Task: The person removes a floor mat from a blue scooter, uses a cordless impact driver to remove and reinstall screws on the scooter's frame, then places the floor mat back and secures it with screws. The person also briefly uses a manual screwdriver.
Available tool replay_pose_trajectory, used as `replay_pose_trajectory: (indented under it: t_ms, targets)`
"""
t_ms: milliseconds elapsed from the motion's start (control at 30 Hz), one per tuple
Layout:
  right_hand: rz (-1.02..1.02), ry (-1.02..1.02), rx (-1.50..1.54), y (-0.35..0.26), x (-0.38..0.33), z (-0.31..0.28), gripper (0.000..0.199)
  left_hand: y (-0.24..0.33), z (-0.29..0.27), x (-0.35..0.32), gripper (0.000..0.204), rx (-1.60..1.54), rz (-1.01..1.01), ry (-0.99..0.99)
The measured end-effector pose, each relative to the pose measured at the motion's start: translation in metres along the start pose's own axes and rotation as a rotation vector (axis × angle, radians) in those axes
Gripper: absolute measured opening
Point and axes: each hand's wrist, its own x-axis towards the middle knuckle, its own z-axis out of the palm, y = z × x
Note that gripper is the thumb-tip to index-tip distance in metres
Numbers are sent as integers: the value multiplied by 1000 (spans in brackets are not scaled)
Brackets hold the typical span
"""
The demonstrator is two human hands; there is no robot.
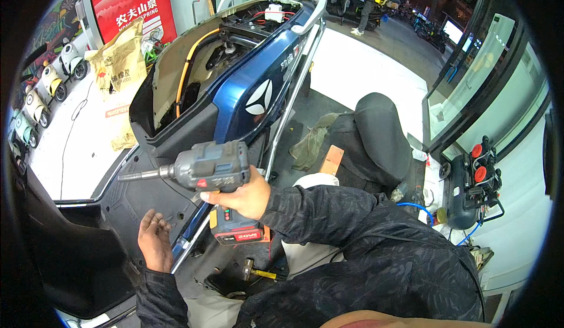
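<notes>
My right hand [254, 198] is wrapped round the handle of a grey-and-black cordless impact wrench [214, 166]. Its long metal socket [141, 175] points left over the black footboard [147, 193] of a blue electric scooter [247, 90]. At the wrench's base sits a battery pack [239, 228]. My left hand [155, 240] hovers near the footboard's edge, palm turned inward and fingers raised, with no object visible in it. Behind the footboard, the scooter's seat area lies uncovered, showing an orange cable [187, 72] and inner parts.
A hammer [258, 271] lies on the floor by my legs. The dark scooter seat [382, 134] rests to the right, near an orange-brown block [332, 160] and a cloth [311, 143]. An air compressor [470, 181] with a blue hose stands far right. A yellow sack [120, 63] stands left.
</notes>
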Motion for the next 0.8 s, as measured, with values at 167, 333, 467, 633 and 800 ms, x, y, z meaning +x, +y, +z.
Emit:
replay_pose_trajectory:
  t_ms: [167,333,467,633,800]
  targets:
    - [-27,-56,17,13,-3,7,36,-11,-41,26,40,-108,106,76]
    - [-86,-80,-16,13,-10,20,35,2,-60,35,36,-107,197,-12]
    - [-149,-116,-41,15,-15,24,32,18,-69,34,45,-86,235,4]
    - [-51,-109,-23,27,-17,27,34,41,-69,22,47,-165,270,44]
    - [-29,-75,-67,37,-12,34,38,49,-65,11,38,-277,290,-63]
